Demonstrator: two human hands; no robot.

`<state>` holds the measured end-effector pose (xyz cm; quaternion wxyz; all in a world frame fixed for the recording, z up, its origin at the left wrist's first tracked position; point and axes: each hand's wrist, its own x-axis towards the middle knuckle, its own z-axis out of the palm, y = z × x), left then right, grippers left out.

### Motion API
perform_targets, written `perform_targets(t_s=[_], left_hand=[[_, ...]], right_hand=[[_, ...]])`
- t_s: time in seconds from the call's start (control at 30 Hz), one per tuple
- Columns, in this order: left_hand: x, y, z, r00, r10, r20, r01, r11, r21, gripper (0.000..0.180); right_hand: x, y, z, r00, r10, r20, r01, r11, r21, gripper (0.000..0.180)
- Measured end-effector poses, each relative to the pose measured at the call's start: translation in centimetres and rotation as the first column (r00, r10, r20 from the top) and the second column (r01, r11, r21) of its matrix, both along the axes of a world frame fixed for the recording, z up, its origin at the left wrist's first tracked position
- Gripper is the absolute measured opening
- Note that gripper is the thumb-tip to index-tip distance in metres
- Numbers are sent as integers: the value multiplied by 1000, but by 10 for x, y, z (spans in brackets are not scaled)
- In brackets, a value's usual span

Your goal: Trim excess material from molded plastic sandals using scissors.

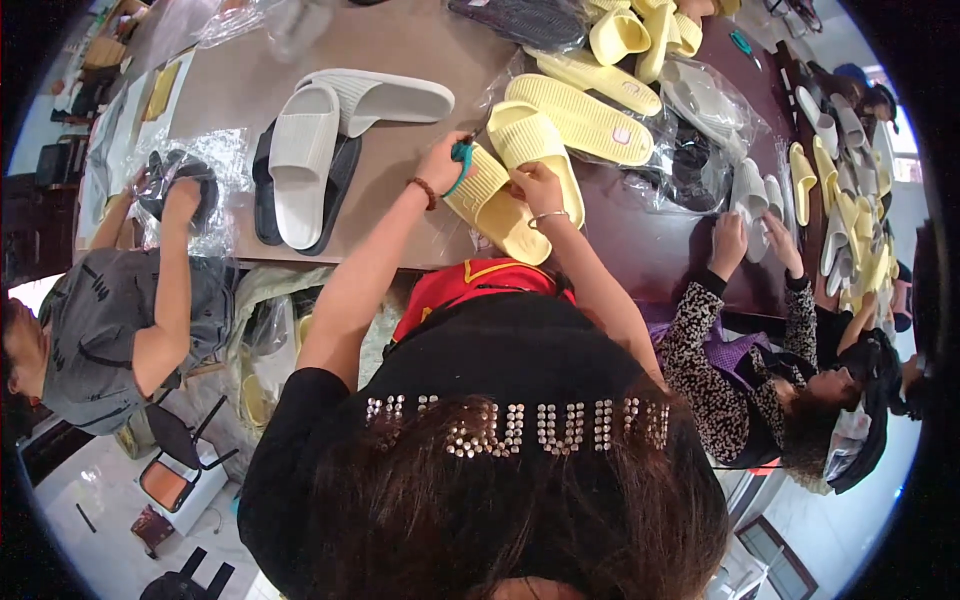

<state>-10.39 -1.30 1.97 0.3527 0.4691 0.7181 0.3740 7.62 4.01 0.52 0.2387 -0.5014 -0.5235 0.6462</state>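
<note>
My left hand [442, 168] is closed around a small teal-handled cutter [462, 156], its dark tip pointing up past the fingers. Beneath that hand lies a yellow slide sandal [490, 205] with a ribbed strap, tilted toward the table's near edge. A second yellow slide [528, 135] overlaps beside it on the right. With its fingers pinched, my right hand [540, 190] grips the yellow slide at the edge of its strap. Whether a thread is in that pinch is too small to make out.
White slides [303, 170] rest partly on black ones [345, 190] at left. Yellow slides [590, 120] and plastic-bagged grey pairs [700, 95] pile at the far right. Co-workers handle footwear on both sides; one's hand [730, 243] touches a grey slide [748, 195].
</note>
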Motion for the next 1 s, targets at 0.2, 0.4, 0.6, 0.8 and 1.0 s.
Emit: perform_targets(t_s=[0.2, 0.4, 0.6, 0.8, 1.0], left_hand=[[-39, 3, 18, 998, -52, 16, 51, 996, 77, 61], [-65, -17, 116, 956, 44, -290, -10, 993, 118, 52], [-88, -48, 172, 798, 332, -504, -81, 886, 456, 39], [-57, -66, 187, 393, 552, -736, 59, 783, 619, 45], [-45, -70, 178, 789, 529, -314, -266, 753, 602, 43]], right_hand=[[22, -22, 2, 934, 246, 258, -343, 818, 462, 30], [30, -35, 10, 458, 557, 693, -828, 551, 103, 28], [41, -18, 9, 353, 619, 701, -907, 409, 95, 29], [2, 16, 19, 907, 155, 391, -336, 827, 451, 32], [-9, 28, 21, 900, -296, -320, 188, 926, -327, 17]])
